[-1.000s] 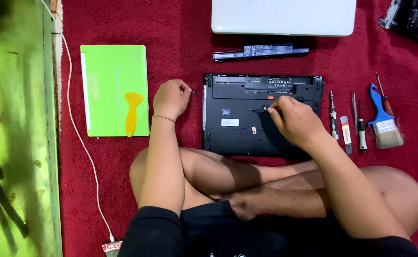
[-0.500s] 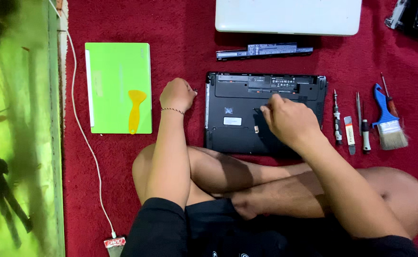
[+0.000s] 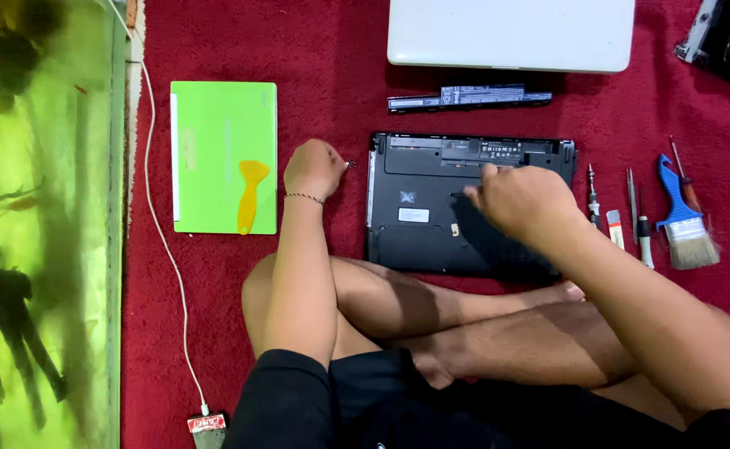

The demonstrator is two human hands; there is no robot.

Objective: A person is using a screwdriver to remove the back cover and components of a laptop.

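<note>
Black laptop base (image 3: pixel 431 224), underside up, lies at frame centre on the red carpet (image 3: pixel 323 50). Right hand (image 3: pixel 524 202) rests on it, grip curled closed; what it pinches cannot be told. Left hand (image 3: pixel 315 168), loosely fisted, sits just left of the base beside small dark screws (image 3: pixel 351 164), with a green laptop (image 3: pixel 223 158) farther left.

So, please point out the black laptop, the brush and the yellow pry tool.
Black laptop (image 3: pixel 419 237): head view, on its bottom cover.
Brush (image 3: pixel 695 249): head view, on the bristles.
Yellow pry tool (image 3: pixel 251 187): head view, on the blade.
</note>
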